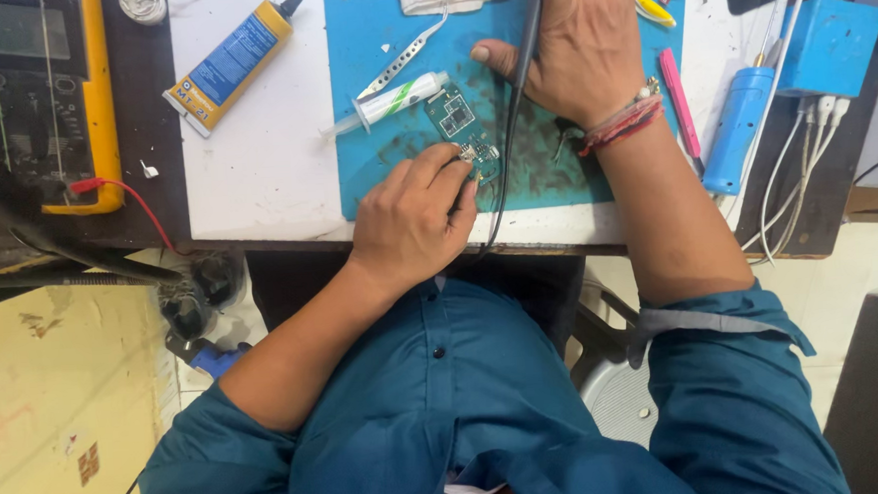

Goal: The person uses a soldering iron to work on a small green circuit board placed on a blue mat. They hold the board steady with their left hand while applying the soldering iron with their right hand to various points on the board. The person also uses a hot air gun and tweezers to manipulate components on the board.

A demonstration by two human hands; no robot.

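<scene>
A small green circuit board lies on a blue work mat stained with dark smudges. My left hand rests on the mat's near edge, fingertips pinched at the board's lower corner; whether they hold a small tool I cannot tell. My right hand sits beyond the board, gripping a dark pen-like soldering tool that slants down toward the board. Its black cable runs off the table's front edge.
A white syringe and metal tweezers lie left of the board. A yellow-and-blue glue tube and a yellow multimeter are further left. At right lie a pink tool, a blue cylinder and a blue box.
</scene>
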